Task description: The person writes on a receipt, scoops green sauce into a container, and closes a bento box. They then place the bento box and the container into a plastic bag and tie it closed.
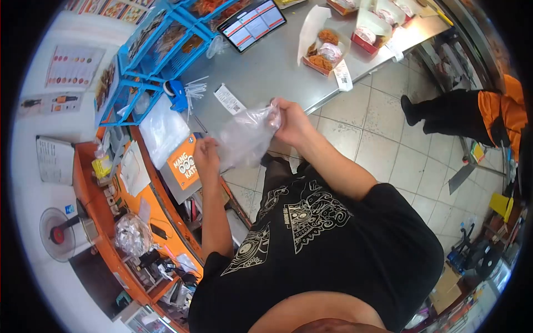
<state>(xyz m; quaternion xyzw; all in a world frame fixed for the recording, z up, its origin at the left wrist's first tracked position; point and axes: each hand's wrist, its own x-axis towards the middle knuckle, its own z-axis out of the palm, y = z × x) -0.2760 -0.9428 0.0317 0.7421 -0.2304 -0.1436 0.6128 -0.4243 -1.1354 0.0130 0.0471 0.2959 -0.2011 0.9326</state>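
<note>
While held at centre frame, clear plastic bag stretched between both hands: left hand pinched on its lower-left edge, right hand clamped on its upper-right corner, fingers closed on the film. Noted above: steel counter bearing open food box, receipt, tablet. Blue racks recorded upper left.

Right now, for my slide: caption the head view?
Both hands, left and right, hold a clear plastic bag beside a steel counter.

Bright even light, fisheye edges, dark corners
</note>
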